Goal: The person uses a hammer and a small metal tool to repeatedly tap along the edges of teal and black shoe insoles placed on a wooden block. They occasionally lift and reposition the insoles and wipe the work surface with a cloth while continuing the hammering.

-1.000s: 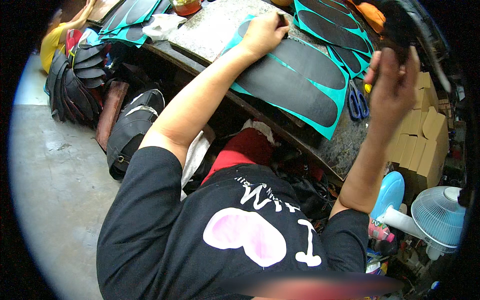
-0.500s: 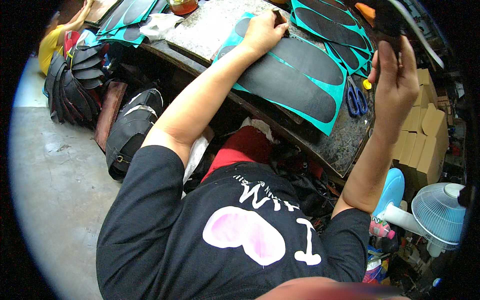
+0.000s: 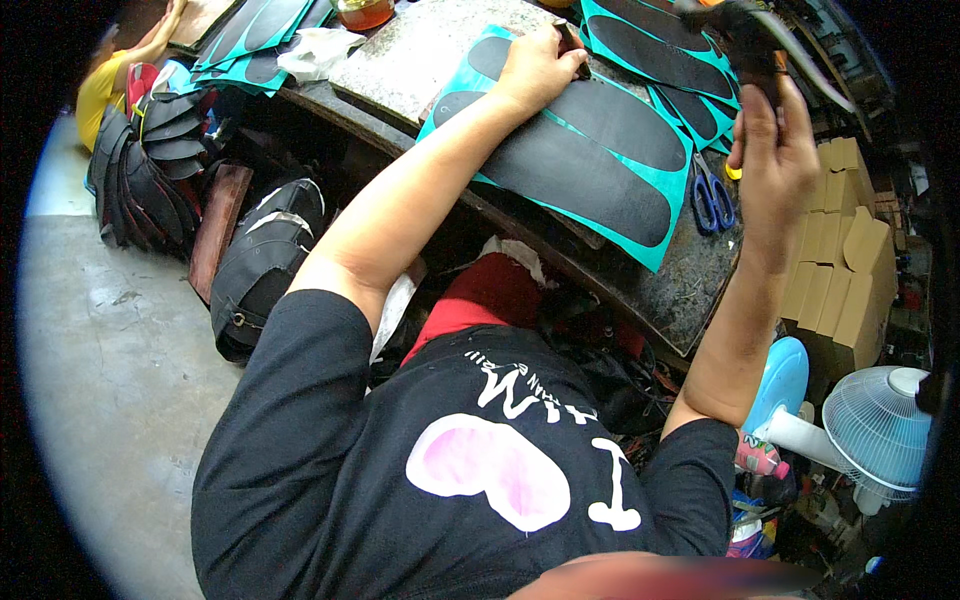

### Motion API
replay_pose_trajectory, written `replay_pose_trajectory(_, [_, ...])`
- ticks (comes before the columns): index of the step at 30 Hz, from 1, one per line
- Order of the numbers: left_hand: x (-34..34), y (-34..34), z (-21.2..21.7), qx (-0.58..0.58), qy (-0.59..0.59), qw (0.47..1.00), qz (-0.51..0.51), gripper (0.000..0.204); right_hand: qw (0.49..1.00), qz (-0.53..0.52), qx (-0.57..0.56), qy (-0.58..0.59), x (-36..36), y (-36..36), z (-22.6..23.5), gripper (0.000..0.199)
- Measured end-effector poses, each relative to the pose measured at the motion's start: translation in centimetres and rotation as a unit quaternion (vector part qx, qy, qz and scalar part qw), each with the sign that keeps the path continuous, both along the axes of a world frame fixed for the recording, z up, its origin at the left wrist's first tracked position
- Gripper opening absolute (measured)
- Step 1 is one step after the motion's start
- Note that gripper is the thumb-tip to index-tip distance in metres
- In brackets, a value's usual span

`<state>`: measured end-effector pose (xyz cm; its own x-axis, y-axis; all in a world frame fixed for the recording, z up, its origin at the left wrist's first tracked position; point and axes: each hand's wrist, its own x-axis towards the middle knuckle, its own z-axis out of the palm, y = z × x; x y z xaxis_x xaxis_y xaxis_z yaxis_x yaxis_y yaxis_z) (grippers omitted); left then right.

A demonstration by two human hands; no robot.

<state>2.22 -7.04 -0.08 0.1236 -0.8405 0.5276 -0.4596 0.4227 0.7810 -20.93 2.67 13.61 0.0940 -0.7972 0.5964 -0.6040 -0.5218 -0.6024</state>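
The left hand [image 3: 540, 72] pinches a small dark tool [image 3: 568, 40] against a teal sheet [image 3: 655, 245] with black insole shapes [image 3: 590, 185], which lies on the worktable [image 3: 690, 300]. The right hand [image 3: 775, 150], raised beyond blue-handled scissors [image 3: 713, 200], is curled around a dark tool too blurred for me to identify.

Insole sheet [image 3: 585, 170] on slab [image 3: 420, 65], slab on workbench [image 3: 690, 290]. Scissors [image 3: 712, 188] right of sheet, sheet pile [image 3: 655, 52] behind-right. Far left: plastic bag [image 3: 315, 55] beside second sheet pile [image 3: 250, 40]. Cardboard boxes [image 3: 835, 265] right of bench, fan [image 3: 870, 425] in front.
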Motion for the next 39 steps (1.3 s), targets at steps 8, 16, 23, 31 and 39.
replay_pose_trajectory(8, [-1.7, 1.6, 1.2, -0.08, -0.2, 0.976, 0.029, 0.015, 0.984, -0.074, 0.088, 0.134, 2.5, -0.7, -4.3, 0.039])
replay_pose_trajectory(16, [3.4, -0.2, 1.0, 0.001, 0.094, 0.994, 0.057, 0.021, 0.976, -0.086, 0.133, 0.147, -0.1, -1.2, -5.2, 0.045])
replay_pose_trajectory(23, [3.2, 0.9, 0.0, 0.09, 0.097, 0.991, 0.01, 0.019, 0.992, -0.023, 0.071, 0.1, 1.8, -0.9, -3.1, 0.041])
replay_pose_trajectory(31, [2.2, 1.4, 0.8, -0.097, -0.137, 0.984, 0.056, 0.017, 0.993, 0.066, -0.098, -0.02, 4.3, 0.2, 0.0, 0.033])
replay_pose_trajectory(39, [1.5, 1.3, 0.7, 0.074, 0.185, 0.98, 0.006, 0.015, 0.991, -0.056, 0.051, 0.111, 1.5, -1.4, -4.0, 0.041])
